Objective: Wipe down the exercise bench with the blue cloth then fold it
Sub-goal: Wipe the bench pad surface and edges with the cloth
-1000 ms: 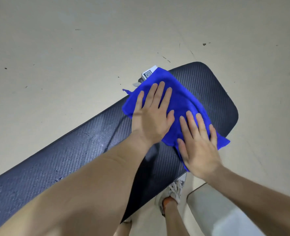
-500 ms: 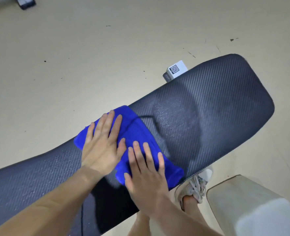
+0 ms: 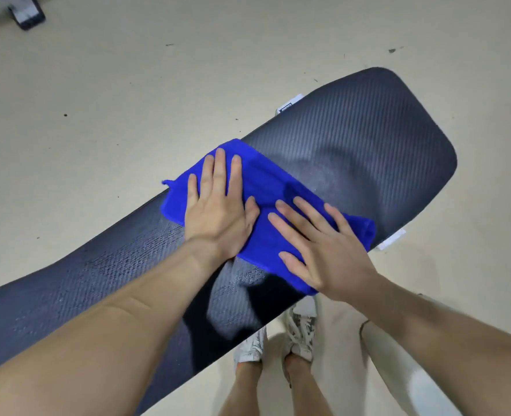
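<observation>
A long black textured exercise bench runs diagonally from lower left to upper right. The blue cloth lies spread flat across the bench's width, near its middle. My left hand presses flat on the cloth's left part, fingers apart and pointing away from me. My right hand presses flat on the cloth's right, near part, fingers spread toward the upper left. Damp streaks show on the bench pad to the left of the cloth.
Beige floor surrounds the bench. My two feet in white sneakers stand just beside the bench's near edge. A white bench foot shows at the right edge, and a dark object lies at the top left.
Both hands slid the cloth from the bench's far right end toward the left, then back a little to the right. The hands stay flat on the cloth throughout.
</observation>
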Available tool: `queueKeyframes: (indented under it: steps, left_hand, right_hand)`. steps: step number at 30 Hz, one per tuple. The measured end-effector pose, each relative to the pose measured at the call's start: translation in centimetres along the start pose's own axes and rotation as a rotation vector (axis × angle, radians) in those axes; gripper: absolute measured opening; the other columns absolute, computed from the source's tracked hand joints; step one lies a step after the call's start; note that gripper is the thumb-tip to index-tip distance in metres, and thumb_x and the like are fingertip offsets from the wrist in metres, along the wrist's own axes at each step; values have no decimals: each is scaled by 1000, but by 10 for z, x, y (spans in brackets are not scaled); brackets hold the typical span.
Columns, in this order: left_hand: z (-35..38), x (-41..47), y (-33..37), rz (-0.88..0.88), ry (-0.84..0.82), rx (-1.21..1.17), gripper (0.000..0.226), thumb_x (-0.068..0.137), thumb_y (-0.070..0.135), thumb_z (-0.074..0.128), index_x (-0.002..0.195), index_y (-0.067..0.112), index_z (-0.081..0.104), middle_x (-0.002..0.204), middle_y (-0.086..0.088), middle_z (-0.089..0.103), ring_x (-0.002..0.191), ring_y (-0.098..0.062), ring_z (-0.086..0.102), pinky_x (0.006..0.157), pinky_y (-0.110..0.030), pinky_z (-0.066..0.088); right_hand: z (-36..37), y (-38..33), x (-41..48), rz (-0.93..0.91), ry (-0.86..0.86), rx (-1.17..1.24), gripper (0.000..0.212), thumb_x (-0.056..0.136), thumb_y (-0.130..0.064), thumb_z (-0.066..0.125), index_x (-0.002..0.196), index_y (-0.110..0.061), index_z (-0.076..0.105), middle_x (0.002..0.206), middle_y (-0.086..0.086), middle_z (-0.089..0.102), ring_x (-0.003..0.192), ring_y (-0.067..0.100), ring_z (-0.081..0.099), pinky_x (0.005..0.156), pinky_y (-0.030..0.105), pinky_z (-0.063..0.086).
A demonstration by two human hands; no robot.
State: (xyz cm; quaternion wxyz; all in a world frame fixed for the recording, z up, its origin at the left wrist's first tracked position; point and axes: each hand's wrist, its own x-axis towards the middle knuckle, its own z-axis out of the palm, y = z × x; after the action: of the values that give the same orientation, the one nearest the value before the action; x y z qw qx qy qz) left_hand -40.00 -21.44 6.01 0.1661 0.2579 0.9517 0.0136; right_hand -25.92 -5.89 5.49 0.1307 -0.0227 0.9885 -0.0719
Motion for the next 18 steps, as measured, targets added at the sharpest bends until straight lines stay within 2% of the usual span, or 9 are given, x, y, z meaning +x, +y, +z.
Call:
queueKeyframes:
  steps: [2, 4, 7, 9, 11, 13, 15, 17, 18]
  left_hand:
    - [-8, 12, 29, -4, -24, 39, 69, 94, 49, 19, 151, 14, 3, 160, -12, -2, 146, -28, -1, 116, -46, 10]
    - [-17, 17, 43, 3, -60, 84, 69, 96, 50, 20, 151, 13, 2, 160, -11, 0, 145, -28, 6, 112, -42, 22]
    - [-30, 3, 46, 57, -70, 184, 68, 94, 49, 23, 149, 11, 13, 151, -10, 24, 127, -27, 33, 83, -39, 48]
    - [-36, -19, 52, 49, -126, 213, 68, 93, 50, 21, 148, 11, 17, 139, -5, 34, 115, -24, 40, 70, -36, 50]
    - [-40, -39, 60, 5, -249, 173, 66, 95, 52, 20, 149, 14, 14, 140, -3, 31, 119, -21, 43, 71, -35, 50]
    - [-41, -51, 66, -65, -297, 129, 59, 95, 53, 23, 144, 18, 22, 136, -2, 34, 113, -21, 50, 69, -35, 48]
    - [-43, -50, 67, -57, -180, 67, 46, 93, 48, 29, 126, 20, 44, 116, -3, 48, 97, -24, 56, 61, -35, 47]
    - [-36, -39, 70, 43, -15, 5, 38, 87, 40, 39, 110, 17, 58, 98, -6, 55, 84, -28, 58, 58, -36, 48]
    - [-32, -32, 73, 97, 43, -25, 36, 85, 36, 43, 109, 15, 60, 98, -7, 56, 83, -29, 58, 59, -38, 49]
  right_hand:
    - [-12, 39, 2, -15, -36, -75, 58, 97, -51, 30, 151, -32, 28, 160, -9, 25, 147, 17, 25, 114, 50, 22]
    - [-31, 71, 6, 17, -61, -140, 56, 94, -46, 29, 148, -32, 36, 159, -5, 29, 146, 21, 28, 110, 55, 22]
    - [-56, 91, 9, 234, 16, -98, 51, 83, -32, 35, 129, -25, 56, 153, 6, 39, 143, 27, 30, 106, 56, 22]
    - [-63, 93, 9, 416, 153, 28, 41, 79, -23, 39, 109, -21, 66, 138, 6, 52, 133, 23, 39, 106, 51, 22]
    - [-68, 89, 9, 540, 219, 164, 35, 80, -24, 38, 93, -18, 70, 113, 1, 63, 111, 20, 53, 104, 45, 26]
    - [-70, 85, 13, 593, 283, 187, 30, 84, -27, 42, 86, -14, 69, 97, 3, 65, 97, 24, 56, 99, 43, 33]
    - [-72, 80, 19, 614, 345, 181, 28, 88, -30, 49, 93, -8, 67, 97, 11, 63, 95, 32, 55, 91, 44, 40]
    - [-70, 73, 29, 645, 301, 204, 32, 91, -34, 53, 104, -7, 63, 105, 15, 59, 99, 37, 52, 84, 45, 43]
    - [-69, 69, 33, 665, 253, 229, 34, 92, -37, 53, 109, -8, 60, 109, 15, 56, 102, 37, 51, 82, 45, 44]
